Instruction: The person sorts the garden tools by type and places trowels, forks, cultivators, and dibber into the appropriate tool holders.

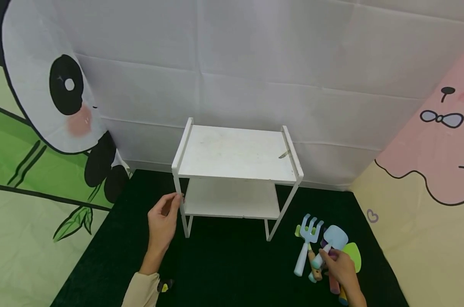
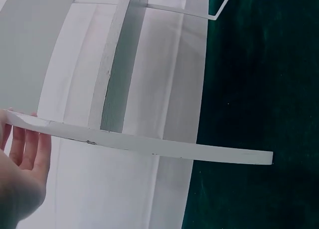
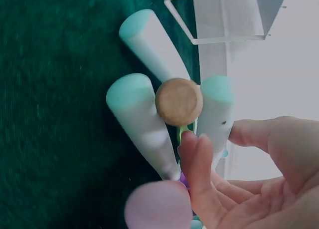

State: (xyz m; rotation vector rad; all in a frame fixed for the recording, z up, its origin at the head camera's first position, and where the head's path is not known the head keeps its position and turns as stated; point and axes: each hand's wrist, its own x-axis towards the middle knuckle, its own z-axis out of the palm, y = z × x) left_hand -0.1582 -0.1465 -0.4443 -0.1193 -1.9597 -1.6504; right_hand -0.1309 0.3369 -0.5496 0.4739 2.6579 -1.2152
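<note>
A white two-tier shelf [image 1: 235, 153] stands on dark green cloth near the back wall. My left hand [image 1: 162, 224] grips its front left leg [image 2: 164, 146], fingers behind the bar in the left wrist view. At the right, my right hand [image 1: 343, 270] pinches the handle of a light blue toy shovel [image 1: 336, 237] between thumb and fingers. That handle [image 3: 217, 109] has a teal end in the right wrist view. The shovel overlaps a pile of garden toys: a light blue fork [image 1: 303, 255], a green-bladed tool [image 1: 353, 256], and a wooden-handled one [image 1: 315, 267].
A pink handle [image 1: 334, 285] and a yellow handle with a blue end stick out below my right hand. A small dark object with a yellow patch [image 1: 165, 285] lies by my left sleeve. Printed cloth walls [image 1: 419, 213] enclose the cloth-covered surface.
</note>
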